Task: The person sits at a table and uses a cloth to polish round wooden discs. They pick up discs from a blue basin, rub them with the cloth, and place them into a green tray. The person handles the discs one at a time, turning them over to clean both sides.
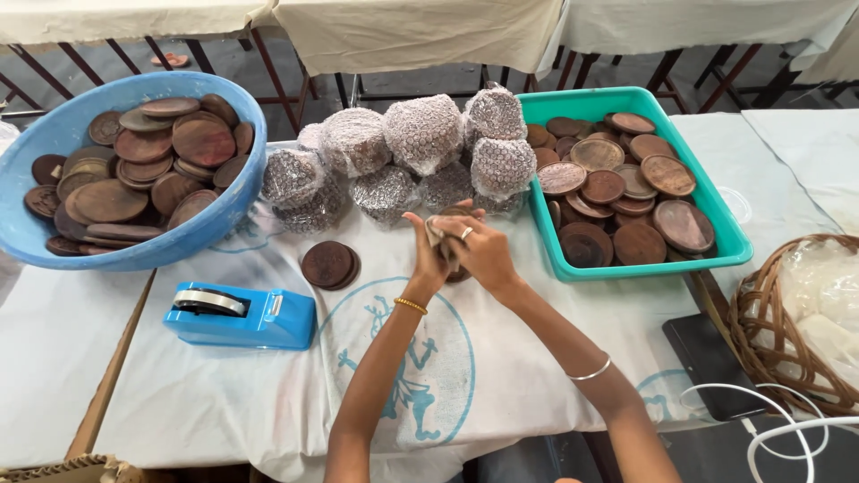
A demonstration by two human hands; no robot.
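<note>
Both hands closed together over a round brown wooden disc on the cloth-covered table.

Left hand and right hand clasp the disc between them. Bubble-wrapped bundles sit just beyond, a blue tape dispenser to the left hand's side, a teal tray of discs beside the right.

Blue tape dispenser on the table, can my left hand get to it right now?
Probably yes: nothing stands between the left hand and the blue tape dispenser, but that hand is busy holding a brown disc with the right hand.
</note>
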